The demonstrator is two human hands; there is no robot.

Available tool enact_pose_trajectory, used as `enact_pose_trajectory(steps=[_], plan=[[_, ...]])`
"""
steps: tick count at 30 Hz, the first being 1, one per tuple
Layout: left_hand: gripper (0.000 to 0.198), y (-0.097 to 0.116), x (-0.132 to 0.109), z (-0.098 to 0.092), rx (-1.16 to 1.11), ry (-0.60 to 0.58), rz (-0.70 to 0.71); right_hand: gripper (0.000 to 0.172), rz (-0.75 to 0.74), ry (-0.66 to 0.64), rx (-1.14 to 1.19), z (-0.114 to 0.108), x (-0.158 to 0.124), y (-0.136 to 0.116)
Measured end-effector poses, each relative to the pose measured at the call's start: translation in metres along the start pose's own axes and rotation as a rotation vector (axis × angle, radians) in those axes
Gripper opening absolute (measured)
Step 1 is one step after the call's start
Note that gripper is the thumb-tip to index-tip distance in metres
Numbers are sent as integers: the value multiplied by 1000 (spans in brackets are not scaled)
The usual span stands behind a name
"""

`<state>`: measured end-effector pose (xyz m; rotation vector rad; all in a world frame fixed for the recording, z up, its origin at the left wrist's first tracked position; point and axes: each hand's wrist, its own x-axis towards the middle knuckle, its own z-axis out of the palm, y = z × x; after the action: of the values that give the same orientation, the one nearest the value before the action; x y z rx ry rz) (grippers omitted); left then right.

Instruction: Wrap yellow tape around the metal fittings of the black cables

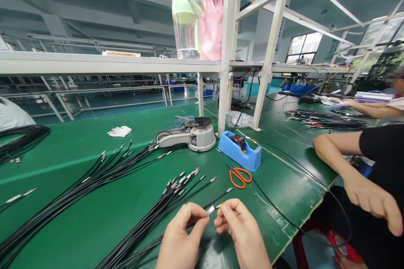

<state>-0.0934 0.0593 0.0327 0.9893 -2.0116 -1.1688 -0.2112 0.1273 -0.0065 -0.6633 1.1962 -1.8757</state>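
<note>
My left hand [184, 233] pinches a thin black cable close to its end, where a whitish-silver connector [211, 209] pokes out past the fingertips. Just to the right, my right hand [244, 229] is closed with thumb and forefinger on a small piece of amber tape [222, 204] at the cable's tip. Whether the tape sticks to the cable cannot be made out. Beside my left hand lies a bundle of black cables [158, 208] with metal ends. Orange-handled scissors [240, 177] rest beyond my right hand, in front of a blue tape dispenser [240, 151] holding a dark amber roll.
A grey round tape machine [202, 136] stands behind the cables. Another long cable bundle [78, 193] spreads across the green table [72, 147] at left, near a white glove [120, 131]. White shelf posts [225, 92] rise behind. A co-worker's arm [334, 155] reaches in at right.
</note>
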Motion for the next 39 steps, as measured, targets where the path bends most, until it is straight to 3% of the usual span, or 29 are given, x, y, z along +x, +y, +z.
enact_pose_trajectory(steps=[3, 7, 11, 15, 39], plan=[[14, -4, -3, 3, 93, 79, 159, 43, 7, -48, -156, -5, -6, 0], [5, -9, -7, 6, 195, 172, 443, 37, 45, -90, -128, -4, -14, -2], [12, -6, -6, 4, 235, 149, 693, 34, 85, -98, -126, -2, -14, -6], [19, -6, -3, 1, 296, 96, 841, 34, 94, -103, -150, 0, -13, -10], [27, -11, -4, -1, 304, 96, 882, 33, 93, -123, -221, 5, -7, -15]])
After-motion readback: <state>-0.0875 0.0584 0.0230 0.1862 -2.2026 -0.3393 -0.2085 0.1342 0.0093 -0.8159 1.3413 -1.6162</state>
